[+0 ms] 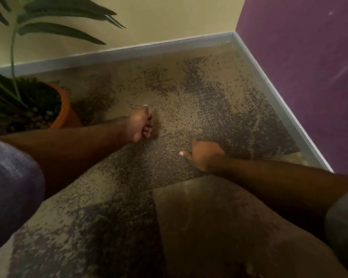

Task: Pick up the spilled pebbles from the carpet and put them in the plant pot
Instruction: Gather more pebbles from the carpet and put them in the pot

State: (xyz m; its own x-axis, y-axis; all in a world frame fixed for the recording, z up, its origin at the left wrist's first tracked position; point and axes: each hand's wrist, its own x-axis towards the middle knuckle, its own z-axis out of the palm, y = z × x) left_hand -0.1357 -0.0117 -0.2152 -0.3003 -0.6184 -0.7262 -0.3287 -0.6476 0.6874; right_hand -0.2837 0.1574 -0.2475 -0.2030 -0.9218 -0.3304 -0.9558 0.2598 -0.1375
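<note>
Left hand (pixel 141 125) curled shut, contents hidden; right hand (pixel 204 155) loosely open, low over speckled carpet (pixel 189 109); loose pebbles indistinguishable, some visible in plant pot (pixel 65 109); risk: missing strays, dropping en route.

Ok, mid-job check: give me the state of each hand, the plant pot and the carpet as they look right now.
Left hand: fingers curled closed, low over the carpet; contents hidden.
Right hand: palm down on the carpet, thumb out, fingers hidden.
Plant pot: orange, upright on the carpet by the wall, pebbles visible on top inside.
Carpet: mottled beige and dark; too blurred to pick out loose pebbles.
</note>
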